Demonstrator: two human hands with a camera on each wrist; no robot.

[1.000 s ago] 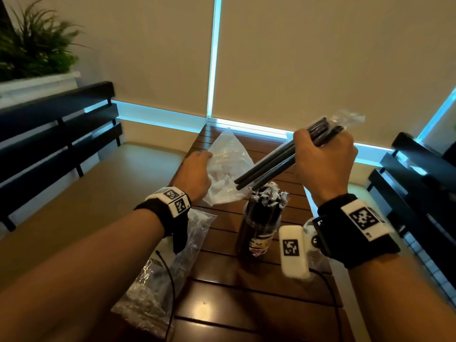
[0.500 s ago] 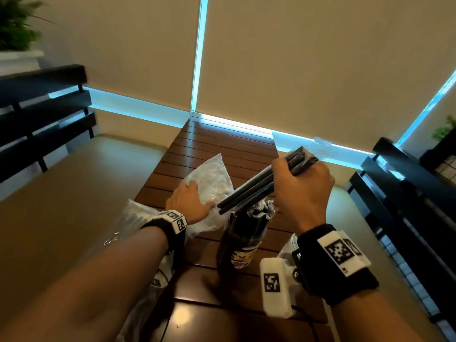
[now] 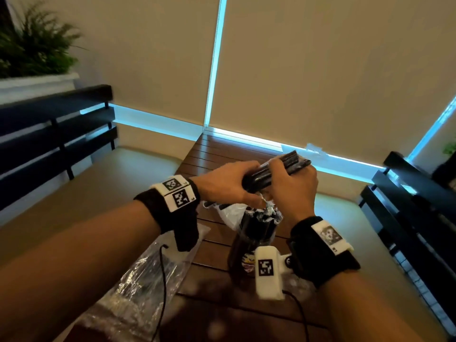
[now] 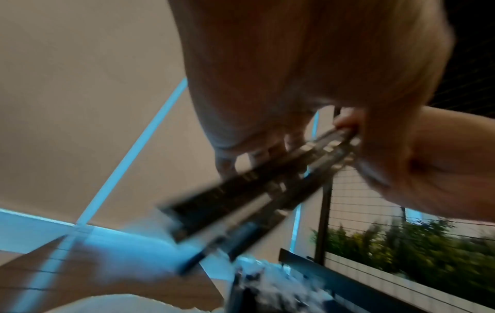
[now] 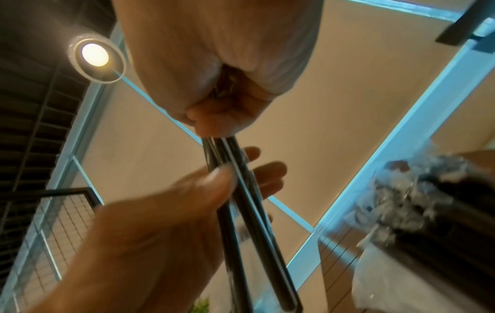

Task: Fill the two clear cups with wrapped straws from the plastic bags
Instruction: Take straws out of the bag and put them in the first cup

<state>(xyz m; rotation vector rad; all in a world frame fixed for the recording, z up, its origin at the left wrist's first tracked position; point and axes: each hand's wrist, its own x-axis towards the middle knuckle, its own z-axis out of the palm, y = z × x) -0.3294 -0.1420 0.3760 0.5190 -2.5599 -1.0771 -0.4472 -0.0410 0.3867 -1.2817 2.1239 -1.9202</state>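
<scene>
A bundle of black wrapped straws (image 3: 276,169) is held level above the table, just over a clear cup (image 3: 249,245) packed with upright straws. My right hand (image 3: 286,183) grips the bundle from above, its fingers curled round it. At the bundle's near end my left hand (image 3: 244,180) holds the straws, with its thumb (image 5: 219,175) pressed on one side and its fingers (image 5: 267,171) on the other. In the left wrist view the straws (image 4: 254,201) run blurred from my fingers down toward the cup (image 4: 267,285). Only one cup shows.
A clear plastic bag (image 3: 148,280) of straws lies at the table's near left under my left forearm. A crumpled bag (image 3: 229,214) sits behind the cup. Dark slatted benches (image 3: 56,134) flank the wooden table (image 3: 209,154); a planter (image 3: 37,53) stands at far left.
My left hand has let go of the crumpled bag and come up to take hold of the straw bundle. My right hand has kept its grip and brought the bundle lower, over the cup.
</scene>
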